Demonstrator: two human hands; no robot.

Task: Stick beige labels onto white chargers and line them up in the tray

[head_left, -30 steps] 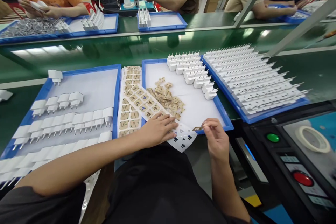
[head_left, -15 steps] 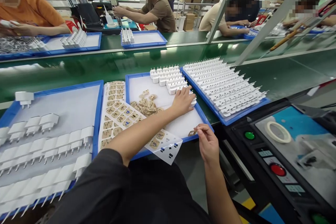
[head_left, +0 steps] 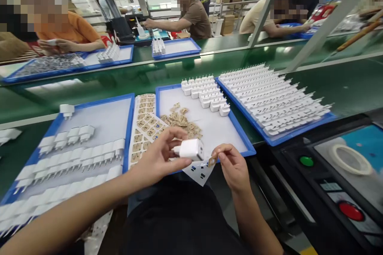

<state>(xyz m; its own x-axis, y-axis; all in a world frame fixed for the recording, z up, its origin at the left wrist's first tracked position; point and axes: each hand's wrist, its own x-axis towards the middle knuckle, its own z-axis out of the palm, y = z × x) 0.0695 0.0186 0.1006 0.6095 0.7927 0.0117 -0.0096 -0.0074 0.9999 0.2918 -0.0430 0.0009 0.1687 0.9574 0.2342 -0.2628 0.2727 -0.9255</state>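
A white charger plug (head_left: 191, 149) is in my left hand (head_left: 161, 153), its port face turned toward my right hand. My right hand (head_left: 235, 167) pinches a small tan sticker (head_left: 212, 160) with an open middle, just to the right of the charger and apart from it. Behind them lies a blue-rimmed tray (head_left: 243, 137) with a pile of tan paper pieces (head_left: 182, 121) and rows of white chargers (head_left: 206, 91) standing prongs up. Sticker sheets (head_left: 143, 135) overlap the tray's left side, and one clear end (head_left: 201, 173) hangs below my hands.
A left tray (head_left: 130, 115) holds rows of white chargers, and a right tray (head_left: 275, 99) is packed with them. At the right stands a machine with a red button (head_left: 351, 210) and a tape roll (head_left: 351, 159). Several people work across the green conveyor (head_left: 143, 75).
My left hand has come back from the charger rows with one charger in it. My right hand has raised the sticker beside it. The camera view has shifted left.
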